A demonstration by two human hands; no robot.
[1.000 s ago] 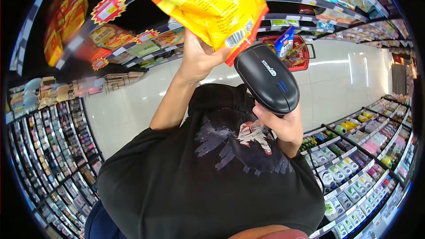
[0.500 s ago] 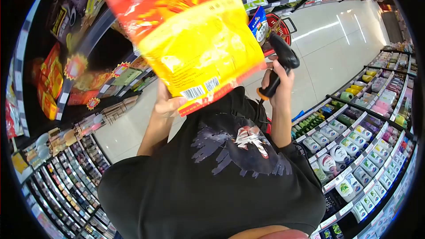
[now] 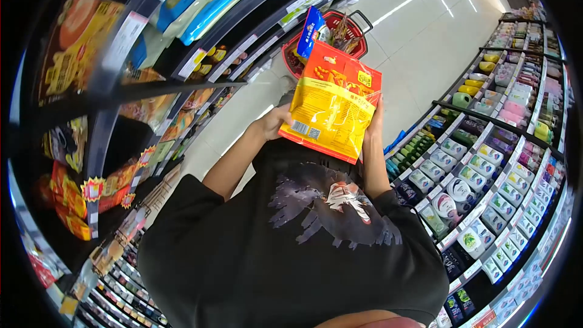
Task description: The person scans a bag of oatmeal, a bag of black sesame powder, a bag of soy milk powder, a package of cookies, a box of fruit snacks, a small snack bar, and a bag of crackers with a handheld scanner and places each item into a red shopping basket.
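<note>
A red and yellow plastic food packet [image 3: 334,106] is tilted in front of my chest, its printed side with barcode facing me. My left hand [image 3: 274,123] grips its lower left edge, thumb on the front. At the packet's right edge is my right hand [image 3: 375,123], its fingers mostly hidden behind the packet. The black barcode scanner that this hand held earlier is out of sight now. Just beyond the packet, a red shopping basket [image 3: 364,47] holds a blue packet [image 3: 311,31] and other goods.
Dark shelves [image 3: 100,146] with packaged food rise close on my left. On the right, a long shelf of bottles [image 3: 480,200] curves along the aisle. Pale tiled floor [image 3: 419,36] runs between them.
The packet has moved away from the camera, right and lower in view. My left hand moved with it. The scanner in my right hand has gone out of sight; the basket shows more fully.
</note>
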